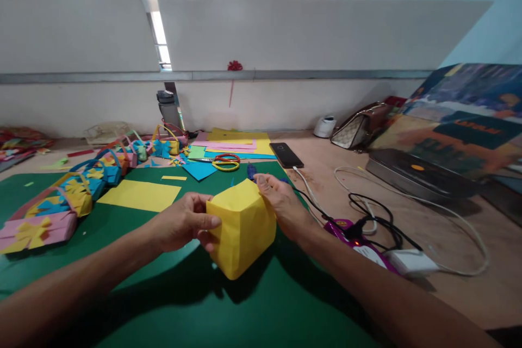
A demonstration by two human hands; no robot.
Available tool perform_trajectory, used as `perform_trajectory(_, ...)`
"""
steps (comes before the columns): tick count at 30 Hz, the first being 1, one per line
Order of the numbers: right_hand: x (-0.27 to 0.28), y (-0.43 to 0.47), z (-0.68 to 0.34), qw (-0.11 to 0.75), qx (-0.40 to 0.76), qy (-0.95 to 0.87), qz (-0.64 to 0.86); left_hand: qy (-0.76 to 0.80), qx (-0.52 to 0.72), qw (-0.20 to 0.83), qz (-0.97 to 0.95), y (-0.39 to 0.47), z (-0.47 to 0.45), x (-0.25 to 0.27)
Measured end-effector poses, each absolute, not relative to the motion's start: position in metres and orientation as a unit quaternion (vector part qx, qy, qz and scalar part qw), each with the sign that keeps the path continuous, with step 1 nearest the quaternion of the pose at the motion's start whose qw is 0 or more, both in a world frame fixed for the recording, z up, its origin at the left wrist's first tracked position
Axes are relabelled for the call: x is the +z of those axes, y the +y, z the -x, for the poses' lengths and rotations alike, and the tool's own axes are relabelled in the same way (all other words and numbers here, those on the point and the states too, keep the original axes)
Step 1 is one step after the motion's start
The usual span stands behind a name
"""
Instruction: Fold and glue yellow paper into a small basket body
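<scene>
Yellow folded-paper box-like form [240, 234], held up in both hands over the smooth dark-green mat [134, 283]; shadow beneath, contact with mat hard to tell. Left hand [193, 220] pinches its left edge, thumb in front, fingers curled behind. Right hand [281, 201] grips its upper right, thumb at the top edge, remaining fingers mostly hidden.

Risks, as judged: squeezing too hard could buckle the thin walls; uneven pull between the hands could tear a fold or skew the corners; loosening either pinch could let the folds spring apart. Thin black cable [312, 201] runs close to the right hand, so a sideways sweep could snag it and tug the purple power strip [359, 244].

Look: plain bright yellow, matte, no decoration visible. One vertical crease faces the camera, splitting two broad panels; the bottom comes to a blunt corner, tilted. Panels look slightly wavy. Inside not visible.
</scene>
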State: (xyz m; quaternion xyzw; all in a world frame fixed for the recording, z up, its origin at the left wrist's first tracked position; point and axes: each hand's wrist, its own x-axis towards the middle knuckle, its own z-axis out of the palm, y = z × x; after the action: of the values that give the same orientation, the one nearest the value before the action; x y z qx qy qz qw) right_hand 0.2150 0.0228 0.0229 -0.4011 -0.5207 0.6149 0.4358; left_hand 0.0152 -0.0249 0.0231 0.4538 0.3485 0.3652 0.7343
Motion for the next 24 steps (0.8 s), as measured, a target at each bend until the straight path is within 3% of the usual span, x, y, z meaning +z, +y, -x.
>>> perform_trajectory(6,0.023,0.023,-0.216,0.446,0.667,-0.468,0.369,0.329,0.363,0.742,-0.458,-0.023,-0.016,0.015)
perform_trajectory(24,0.014,0.021,-0.209,0.442,0.640,-0.487,0.398,0.262,0.340,0.805,-0.409,-0.035,-0.024,-0.010)
